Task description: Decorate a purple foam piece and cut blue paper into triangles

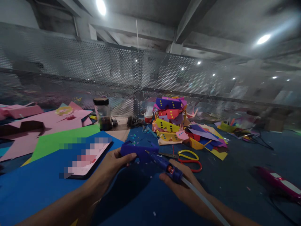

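My left hand [117, 160] pinches the left end of a folded dark blue paper piece [137, 151] between thumb and fingers. My right hand [181, 180] is wrapped round a blue hot glue gun [162, 161], with a long whitish glue stick [202, 197] running out of its back end. The glue gun's tip points at the paper piece's right part; whether it touches the paper I cannot tell. Beyond my right hand lie scissors [188, 155] with one yellow and one red handle loop. Part of my right hand's fingers is hidden behind the glue gun.
Blue sheets [47, 169], a phone [94, 160] and pink paper [63, 122] lie at left. A dark-lidded jar [102, 114] stands behind them. Colourful folded paper pieces [168, 125] are stacked at the back centre. A magenta device with a cord [279, 182] lies at right.
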Motion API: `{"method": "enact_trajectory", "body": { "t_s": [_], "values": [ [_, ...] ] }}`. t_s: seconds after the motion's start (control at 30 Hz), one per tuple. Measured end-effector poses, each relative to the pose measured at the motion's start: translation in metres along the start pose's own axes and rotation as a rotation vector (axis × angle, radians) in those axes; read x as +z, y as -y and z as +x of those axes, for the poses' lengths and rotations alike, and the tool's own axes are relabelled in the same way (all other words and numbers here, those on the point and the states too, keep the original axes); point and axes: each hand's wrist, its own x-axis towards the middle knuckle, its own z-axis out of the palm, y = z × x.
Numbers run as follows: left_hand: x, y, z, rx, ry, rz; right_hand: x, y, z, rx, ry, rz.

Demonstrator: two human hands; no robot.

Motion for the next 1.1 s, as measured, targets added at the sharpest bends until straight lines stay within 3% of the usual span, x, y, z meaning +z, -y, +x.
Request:
{"method": "enact_trajectory", "body": {
  "t_s": [0.2,0.37,0.57,0.77,1.0,1.1],
  "values": [
    [0.002,-0.001,-0.001,0.006,0.019,-0.025,0.004,-0.002,-0.003,0.008,0.009,0.006],
    [0.002,-0.002,-0.002,0.005,0.015,-0.014,0.01,-0.003,-0.008,0.023,-0.134,0.022],
    [0.001,0.0,0.0,0.02,0.027,0.007,0.002,-0.004,-0.001,-0.011,0.013,-0.013],
    [0.0,0.002,0.0,0.0,0.006,0.02,0.01,-0.001,-0.007,0.016,-0.129,0.028],
    [-0.002,0.003,0.002,0.022,0.009,0.033,0.011,-0.003,-0.007,0.002,-0.06,0.026],
    [-0.001,0.003,0.002,0.003,0.012,0.03,0.011,-0.004,-0.007,-0.017,-0.119,0.033]
  ]
}}
